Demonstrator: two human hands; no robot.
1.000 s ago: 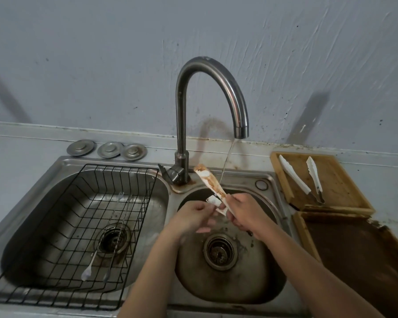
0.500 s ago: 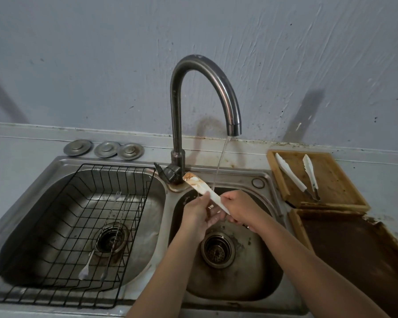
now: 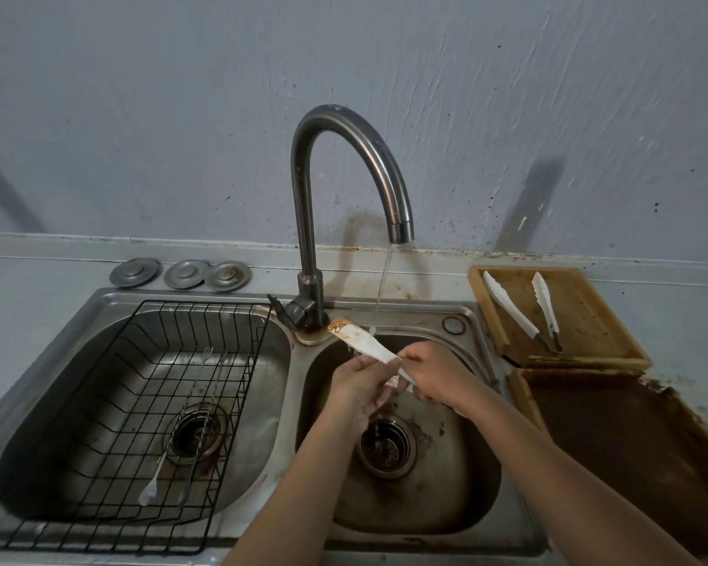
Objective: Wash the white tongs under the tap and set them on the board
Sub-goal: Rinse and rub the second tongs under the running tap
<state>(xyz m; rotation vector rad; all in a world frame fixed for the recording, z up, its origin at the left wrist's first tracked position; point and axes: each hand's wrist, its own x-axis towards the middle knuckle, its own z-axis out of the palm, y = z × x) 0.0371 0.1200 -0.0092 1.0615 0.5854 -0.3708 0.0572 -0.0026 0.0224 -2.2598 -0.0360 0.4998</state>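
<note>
Over the right sink basin (image 3: 458, 500) I hold white tongs (image 3: 362, 341) with a brown-stained tip pointing up and left. My right hand (image 3: 436, 375) grips their lower end. My left hand (image 3: 358, 386) pinches the arm just below the middle. Water (image 3: 381, 288) runs from the curved steel tap (image 3: 336, 128) and lands on the tongs near the tip. A wooden board (image 3: 581, 320) lies on the counter at the right with a second pair of white tongs (image 3: 520, 312) spread open on it.
The left basin holds a black wire rack (image 3: 148, 402) with long thin utensils (image 3: 189, 426) lying in it. Three metal drain covers (image 3: 180, 273) sit on the ledge behind. A dark worn board (image 3: 622, 455) lies in front of the wooden one.
The tongs have dropped lower and flatter, their tip swinging left under the stream. Much of the brown stain on the upper arm has washed off. Both hands stayed on them.
</note>
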